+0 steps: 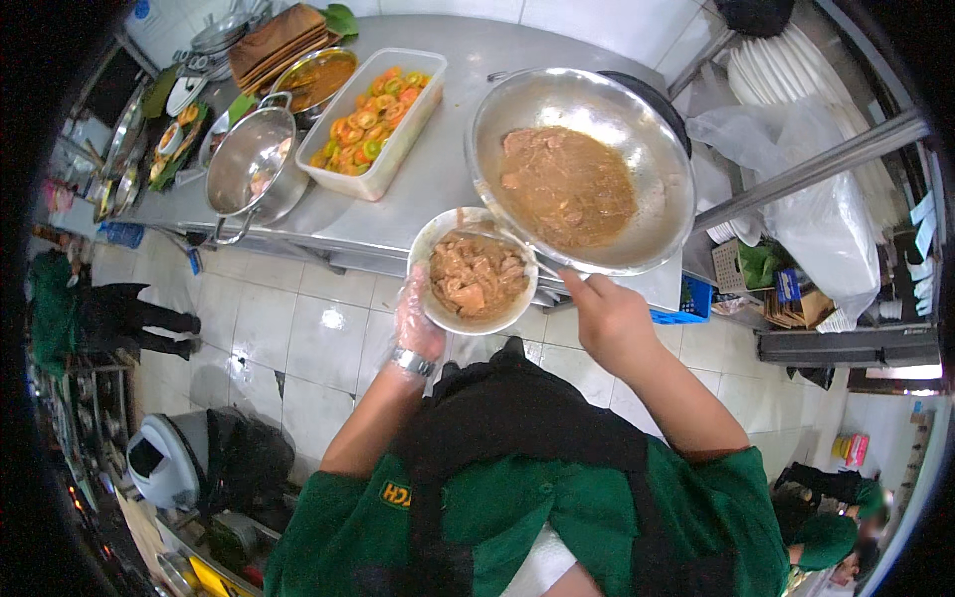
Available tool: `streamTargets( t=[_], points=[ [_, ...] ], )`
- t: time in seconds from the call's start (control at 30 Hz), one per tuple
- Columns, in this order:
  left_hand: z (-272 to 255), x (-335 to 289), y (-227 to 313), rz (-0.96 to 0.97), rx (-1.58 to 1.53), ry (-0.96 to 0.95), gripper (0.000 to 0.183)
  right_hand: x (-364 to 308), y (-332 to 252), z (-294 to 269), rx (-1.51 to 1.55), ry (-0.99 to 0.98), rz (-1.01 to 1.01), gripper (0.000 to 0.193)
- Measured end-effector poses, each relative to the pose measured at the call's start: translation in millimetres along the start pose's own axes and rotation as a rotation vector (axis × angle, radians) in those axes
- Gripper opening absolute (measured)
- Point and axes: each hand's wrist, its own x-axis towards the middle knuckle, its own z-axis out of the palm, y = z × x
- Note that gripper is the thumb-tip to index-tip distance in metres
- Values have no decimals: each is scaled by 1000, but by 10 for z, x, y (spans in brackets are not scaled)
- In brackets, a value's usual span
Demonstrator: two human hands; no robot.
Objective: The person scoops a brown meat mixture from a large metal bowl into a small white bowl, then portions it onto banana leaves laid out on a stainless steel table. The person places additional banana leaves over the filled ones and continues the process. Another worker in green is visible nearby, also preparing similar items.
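Green cloth is spreading nearest the camera, a short-sleeved shirt (557, 488) with a smooth black apron (517, 413) covering its front. Beyond it, the left hand (418, 316), wrapped in wrinkled clear plastic, is clamping the left side of a round white bowl (489, 326), while a metal-banded watch (413, 361) is circling its wrist. The bowl is hovering just off the table's front edge, holding soft, uneven strips of meat (477, 284) that are glistening under a thick brown coating. The bare right hand (609, 316) is gripping the slim handle of a metal spoon (538, 263), which is slanting over the bowl's right rim toward its far side. Just beyond, a wide, shiny steel basin (652, 154) is holding more meat in grainy brown sauce (582, 194). Farther left on the brushed-metal table (448, 149), a cloudy plastic box (438, 68) is brimming with slick red, orange and green tomato pieces (373, 124), and a round steel pot (234, 164) is standing beside it.
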Motion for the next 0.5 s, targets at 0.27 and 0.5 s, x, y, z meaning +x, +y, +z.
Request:
streamTargets(
  t=[0.27,0.5],
  points=[
    [-141,104,-48,12,10,-31,57,131,451,-195,436,-43,493,28],
    [-114,117,-25,-19,-37,-49,56,546,1501,-325,-189,-199,533,27]
  ],
)
